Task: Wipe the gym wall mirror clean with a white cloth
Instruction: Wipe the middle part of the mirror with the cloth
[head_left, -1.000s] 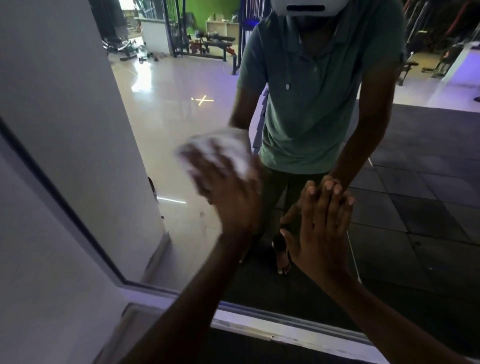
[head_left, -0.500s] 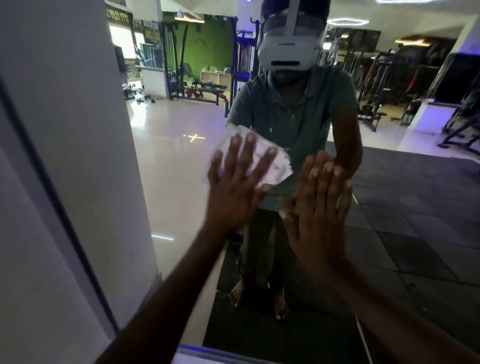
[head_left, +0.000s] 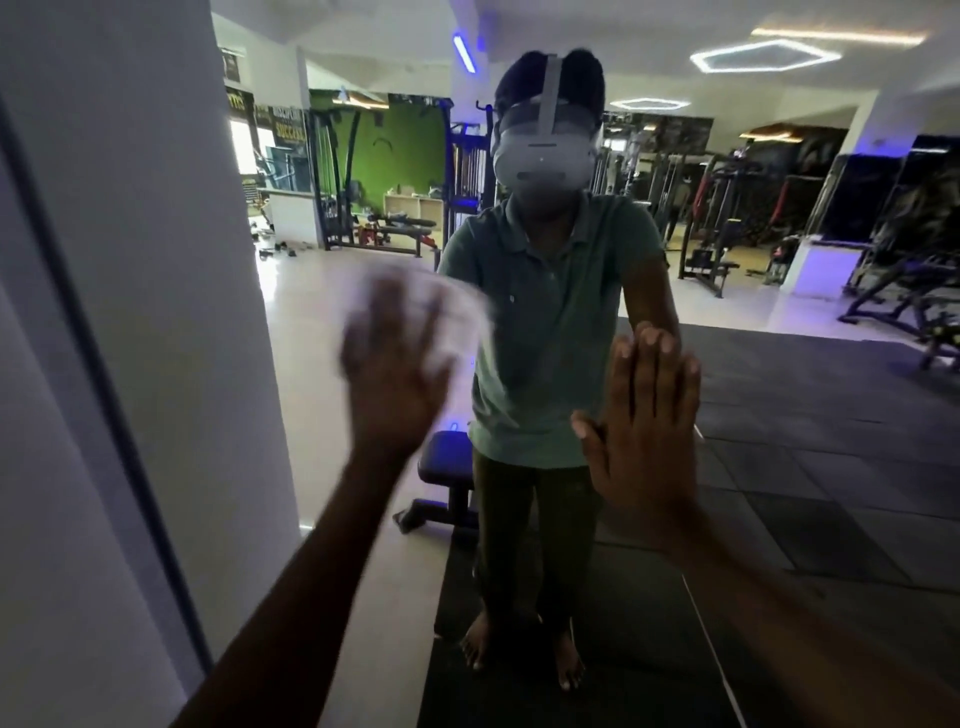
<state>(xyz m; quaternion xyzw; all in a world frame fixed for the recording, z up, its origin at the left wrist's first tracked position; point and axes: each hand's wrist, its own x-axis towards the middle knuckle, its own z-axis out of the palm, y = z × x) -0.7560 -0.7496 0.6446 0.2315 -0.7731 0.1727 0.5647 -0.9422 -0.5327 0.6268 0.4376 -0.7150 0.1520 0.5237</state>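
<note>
I judge the white cloth (head_left: 415, 306) soft and limp, best pinned under my left hand (head_left: 395, 374), spread flat on the mirror (head_left: 779, 415); my right hand (head_left: 644, 415) rests flat, holding nothing.

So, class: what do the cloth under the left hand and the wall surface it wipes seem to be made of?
The white cloth looks like soft, thin fabric or tissue: it crumples under the left hand, though blur hides its weave. The mirror looks like glossy silvered glass: it reflects the gym and the person sharply.
</note>
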